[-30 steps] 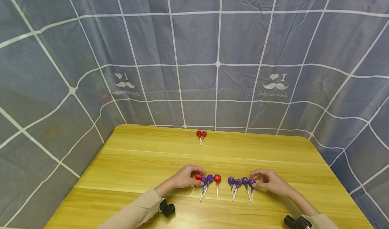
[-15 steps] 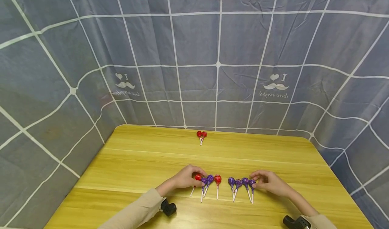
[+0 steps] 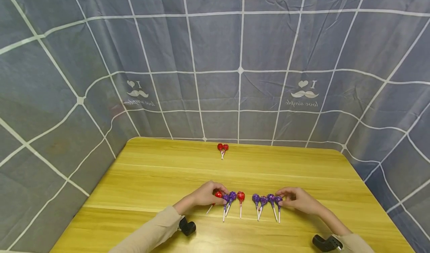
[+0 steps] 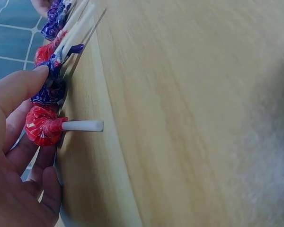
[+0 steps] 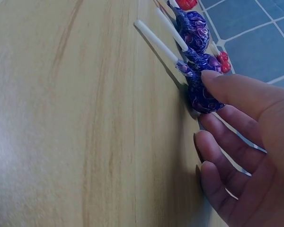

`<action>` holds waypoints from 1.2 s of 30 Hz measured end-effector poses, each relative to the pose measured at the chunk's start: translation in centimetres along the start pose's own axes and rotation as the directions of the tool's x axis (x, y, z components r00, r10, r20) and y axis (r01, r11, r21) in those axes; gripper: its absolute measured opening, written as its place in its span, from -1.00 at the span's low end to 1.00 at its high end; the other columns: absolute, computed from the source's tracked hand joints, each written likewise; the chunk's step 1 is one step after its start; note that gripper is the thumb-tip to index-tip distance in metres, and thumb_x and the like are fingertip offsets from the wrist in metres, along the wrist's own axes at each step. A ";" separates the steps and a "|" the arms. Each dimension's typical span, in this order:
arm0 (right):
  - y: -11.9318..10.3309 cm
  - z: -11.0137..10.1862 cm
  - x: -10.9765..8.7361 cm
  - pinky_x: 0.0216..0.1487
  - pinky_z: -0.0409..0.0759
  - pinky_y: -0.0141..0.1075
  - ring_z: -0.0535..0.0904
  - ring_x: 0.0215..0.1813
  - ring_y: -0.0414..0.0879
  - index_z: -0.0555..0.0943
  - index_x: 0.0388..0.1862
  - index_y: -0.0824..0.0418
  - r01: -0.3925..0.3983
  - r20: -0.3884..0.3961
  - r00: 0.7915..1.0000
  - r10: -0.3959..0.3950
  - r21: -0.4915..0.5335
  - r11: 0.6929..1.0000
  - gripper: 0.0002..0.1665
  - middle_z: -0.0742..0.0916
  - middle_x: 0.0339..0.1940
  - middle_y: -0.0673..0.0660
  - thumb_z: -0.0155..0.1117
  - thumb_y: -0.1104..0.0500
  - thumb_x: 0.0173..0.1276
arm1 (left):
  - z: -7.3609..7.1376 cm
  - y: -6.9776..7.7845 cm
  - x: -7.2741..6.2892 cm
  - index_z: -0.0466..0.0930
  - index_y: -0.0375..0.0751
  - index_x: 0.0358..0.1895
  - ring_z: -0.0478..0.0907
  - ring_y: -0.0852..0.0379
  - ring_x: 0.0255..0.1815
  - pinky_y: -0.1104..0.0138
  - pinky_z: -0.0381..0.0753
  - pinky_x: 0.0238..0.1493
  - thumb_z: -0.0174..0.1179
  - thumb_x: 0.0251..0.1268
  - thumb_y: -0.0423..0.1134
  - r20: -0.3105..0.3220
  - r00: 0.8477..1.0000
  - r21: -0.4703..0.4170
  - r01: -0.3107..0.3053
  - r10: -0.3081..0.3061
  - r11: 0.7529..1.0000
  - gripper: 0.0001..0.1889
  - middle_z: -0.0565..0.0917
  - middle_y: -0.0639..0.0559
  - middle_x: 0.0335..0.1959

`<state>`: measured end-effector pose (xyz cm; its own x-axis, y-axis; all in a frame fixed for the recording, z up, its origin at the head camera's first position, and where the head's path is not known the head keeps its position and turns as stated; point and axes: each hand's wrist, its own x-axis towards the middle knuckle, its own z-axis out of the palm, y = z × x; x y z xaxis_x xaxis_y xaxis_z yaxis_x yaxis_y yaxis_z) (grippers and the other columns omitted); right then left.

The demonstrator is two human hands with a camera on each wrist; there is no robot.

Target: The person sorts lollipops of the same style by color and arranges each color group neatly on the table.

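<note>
In the head view my left hand (image 3: pixel 204 194) pinches a purple-wrapped lollipop (image 3: pixel 226 198) by its head, thumb in front and fingers behind. A red lollipop (image 4: pixel 43 126) lies within the curve of that hand, its white stick pointing away from the palm. To the right of the pinched one come another purple lollipop (image 3: pixel 233 196) and a red lollipop (image 3: pixel 240 196). My right hand (image 3: pixel 301 200) pinches the outermost purple lollipop (image 5: pixel 204 97) of a row of several, thumb against its wrapper. Beside it lie the other purple lollipops (image 3: pixel 263 200), sticks toward me.
Two red lollipops (image 3: pixel 223 147) with crossed sticks lie near the far edge of the wooden table (image 3: pixel 161 174). A grey checked cloth (image 3: pixel 215 92) hangs behind the table and along its sides. Black wrist cameras (image 3: pixel 187 227) sit at both sleeves.
The leftmost red lollipop's stick has swung slightly to the left. My left hand has shifted a touch to the right; the right hand stays almost still.
</note>
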<state>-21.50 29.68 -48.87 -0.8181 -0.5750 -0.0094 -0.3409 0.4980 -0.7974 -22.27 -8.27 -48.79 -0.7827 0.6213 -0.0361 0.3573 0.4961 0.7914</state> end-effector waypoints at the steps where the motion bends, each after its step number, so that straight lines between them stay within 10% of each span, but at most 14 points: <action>1: 0.0 0.0 0.0 -0.47 0.42 -0.45 0.46 -0.42 -0.38 0.58 0.04 0.42 0.004 0.002 1.000 -0.004 -0.003 1.000 -0.57 0.68 -0.36 0.05 0.32 0.16 0.29 | 0.0 0.0 0.0 0.66 -0.19 -0.03 0.52 0.29 -0.14 0.45 0.47 -0.08 0.33 0.19 -0.27 -0.001 1.000 0.001 -0.001 0.001 1.000 -0.73 0.71 -0.01 -0.07; 36: -0.3 -0.5 -0.1 -0.49 0.38 -0.44 0.42 -0.43 -0.36 0.59 0.01 0.40 -0.074 0.038 0.997 0.074 0.017 0.997 -0.60 0.69 -0.29 0.11 0.28 0.13 0.32 | 0.4 0.5 -0.1 0.67 -0.24 -0.10 0.52 0.23 -0.26 0.47 0.49 -0.23 0.36 0.13 -0.26 -0.121 0.988 -0.169 0.077 -0.098 0.983 -0.74 0.68 0.01 -0.24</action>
<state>-21.60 29.92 -48.33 -0.8230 -0.5608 -0.0906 -0.2714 0.5284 -0.8045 -21.80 -7.85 -48.67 -0.8701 0.4913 -0.0394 0.2047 0.4330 0.8778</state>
